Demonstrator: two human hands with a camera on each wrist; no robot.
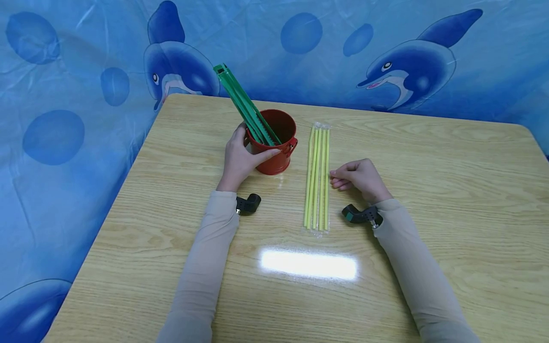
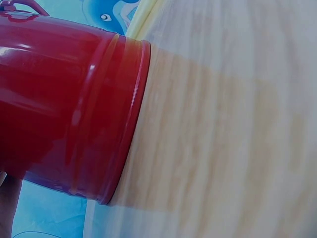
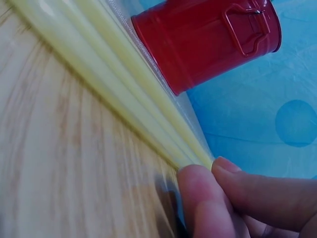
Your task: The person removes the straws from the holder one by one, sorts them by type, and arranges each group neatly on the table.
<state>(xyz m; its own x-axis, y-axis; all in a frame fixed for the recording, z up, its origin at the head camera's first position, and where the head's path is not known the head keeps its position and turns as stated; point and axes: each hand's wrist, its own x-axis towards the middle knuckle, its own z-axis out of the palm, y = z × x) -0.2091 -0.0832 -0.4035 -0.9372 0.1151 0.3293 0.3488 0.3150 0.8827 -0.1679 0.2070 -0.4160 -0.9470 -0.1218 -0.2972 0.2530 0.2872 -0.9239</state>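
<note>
A red metal bucket (image 1: 274,164) stands upright, with long green strips (image 1: 246,107) leaning out of it to the left. My left hand (image 1: 240,157) grips the bucket around its left side, thumb across the front below the rim. Right of the bucket, yellow sticks (image 1: 317,178) lie in a clear plastic sleeve on the table. At the sleeve's right edge is my right hand (image 1: 360,178), pinching that edge between thumb and fingers. The right wrist view shows the fingertips (image 3: 195,173) close against the yellow sticks (image 3: 133,94).
The wooden table (image 1: 450,190) extends widely to the right and toward the front. A blue curtain (image 1: 266,43) printed with dolphins hangs along the back and left. Each wrist carries a small black camera, one beside the left sleeve (image 1: 249,204) and one beside the right sleeve (image 1: 358,214).
</note>
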